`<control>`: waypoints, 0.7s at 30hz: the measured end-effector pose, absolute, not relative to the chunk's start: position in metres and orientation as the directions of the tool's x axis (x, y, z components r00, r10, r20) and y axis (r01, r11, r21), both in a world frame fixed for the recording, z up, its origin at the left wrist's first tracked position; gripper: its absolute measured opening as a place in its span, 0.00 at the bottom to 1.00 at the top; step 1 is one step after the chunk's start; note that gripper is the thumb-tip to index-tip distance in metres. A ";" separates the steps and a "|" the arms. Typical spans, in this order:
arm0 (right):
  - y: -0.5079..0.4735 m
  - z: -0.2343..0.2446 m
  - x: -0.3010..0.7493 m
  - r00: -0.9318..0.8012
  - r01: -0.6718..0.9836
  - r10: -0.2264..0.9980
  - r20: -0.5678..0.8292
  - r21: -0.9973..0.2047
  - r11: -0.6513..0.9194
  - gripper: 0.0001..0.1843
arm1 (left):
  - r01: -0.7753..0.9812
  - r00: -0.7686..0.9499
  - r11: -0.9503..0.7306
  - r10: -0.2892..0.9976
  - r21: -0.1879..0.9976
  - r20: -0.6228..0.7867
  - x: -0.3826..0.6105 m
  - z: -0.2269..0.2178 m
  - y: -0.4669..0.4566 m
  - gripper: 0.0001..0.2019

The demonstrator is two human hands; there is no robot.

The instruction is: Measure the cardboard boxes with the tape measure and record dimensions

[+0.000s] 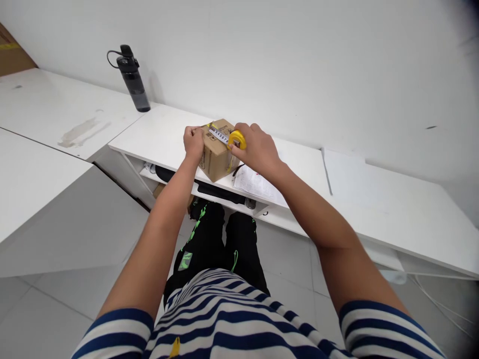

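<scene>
A small brown cardboard box point(214, 162) sits on the narrow white shelf top, one corner towards me. My left hand point(193, 143) is closed on the box's left edge, its fingertips partly hidden. In my right hand point(258, 147) is a yellow tape measure point(237, 139), held at the right side of the box's top. Its pulled-out blade point(220, 136), with large printed numbers, lies across the top towards my left hand. Whether the left fingers also pin the blade's end, I cannot tell.
Papers point(254, 180) lie right of the box, under my right wrist. A dark water bottle point(133, 82) stands by the wall at the left. Further right rests a white sheet point(344, 172). Below the top, an open shelf point(224, 194) holds dark items. A white table point(45, 149) adjoins at left.
</scene>
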State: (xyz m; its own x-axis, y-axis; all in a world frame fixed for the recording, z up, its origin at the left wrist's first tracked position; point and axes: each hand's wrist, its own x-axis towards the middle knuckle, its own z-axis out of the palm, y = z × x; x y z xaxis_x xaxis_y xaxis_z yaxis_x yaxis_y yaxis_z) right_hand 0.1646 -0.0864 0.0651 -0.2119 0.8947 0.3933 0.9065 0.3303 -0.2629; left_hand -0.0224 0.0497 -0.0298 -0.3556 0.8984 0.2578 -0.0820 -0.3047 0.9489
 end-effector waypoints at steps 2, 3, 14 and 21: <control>-0.089 0.063 0.170 -0.202 0.904 0.897 0.393 -0.278 0.325 0.27 | -0.050 -0.312 -0.301 0.911 0.952 0.271 -0.026 -0.028 0.050 0.05; -0.088 0.062 0.171 -0.195 0.902 0.900 0.389 -0.289 0.320 0.27 | -0.027 -0.282 -0.293 0.920 0.956 0.274 -0.029 -0.026 0.049 0.05; -0.010 0.073 0.132 -0.071 0.850 0.889 0.452 -0.438 0.291 0.25 | 0.264 -0.041 -0.169 0.982 0.949 0.187 -0.050 0.010 0.029 0.08; 0.006 0.073 0.116 0.021 0.484 0.844 0.535 -0.745 0.460 0.33 | 0.594 0.077 -0.297 0.946 0.748 0.314 -0.056 0.090 0.016 0.22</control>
State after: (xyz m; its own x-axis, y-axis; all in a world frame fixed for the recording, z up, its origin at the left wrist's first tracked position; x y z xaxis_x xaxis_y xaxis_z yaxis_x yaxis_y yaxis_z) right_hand 0.1162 0.0059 0.0729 0.0212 0.8445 0.5352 0.4836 0.4599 -0.7448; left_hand -0.0557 0.0158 0.0896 0.0772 0.9461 0.3144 0.5936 -0.2970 0.7480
